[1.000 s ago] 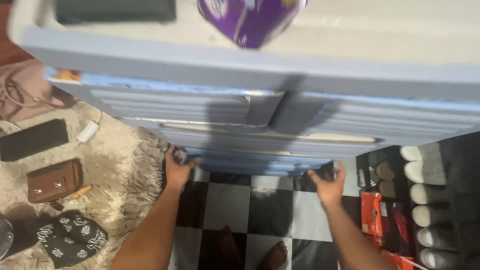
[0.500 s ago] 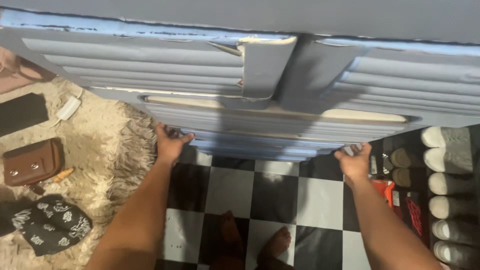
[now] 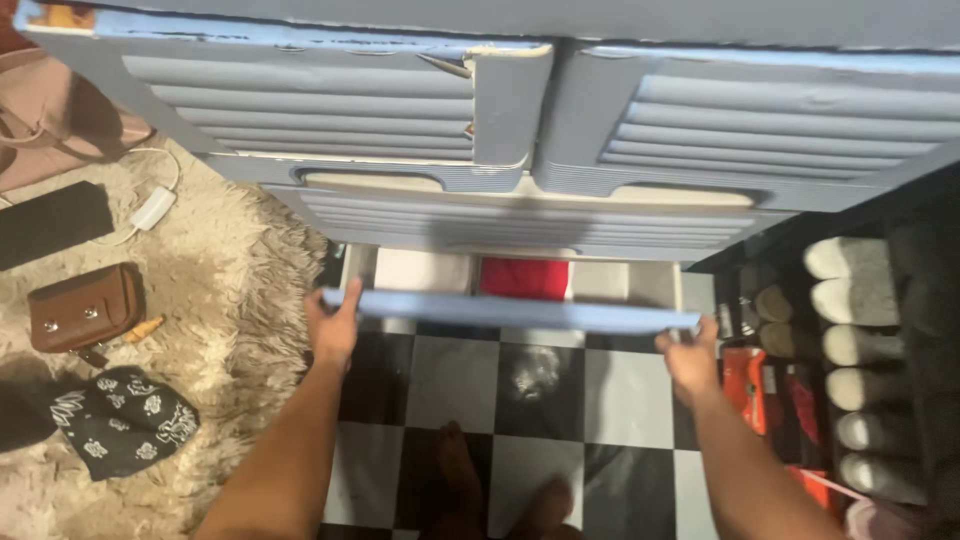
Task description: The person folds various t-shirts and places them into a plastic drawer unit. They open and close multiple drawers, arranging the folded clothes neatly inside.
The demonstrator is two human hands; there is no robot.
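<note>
Both hands, left hand (image 3: 333,325) and right hand (image 3: 688,352), were closed on the ends of the drawer (image 3: 510,311) front at lower centre, pulled out; looked like light stiff plastic, best gripped at both corners.

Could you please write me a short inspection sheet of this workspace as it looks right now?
Surface: black and white checked floor, with a shaggy beige rug to its left.
Job's things: bottom drawer of a blue-grey plastic drawer unit is pulled out; folded red cloth and something white inside.
Clutter: brown leather pouch, black patterned cap, flat black case on the rug.
Grips: left hand and right hand each hold an end of the drawer front.
Cables: white cord with adapter on the rug.
Surroundings: row of shoes at the right; pink bag at upper left.
</note>
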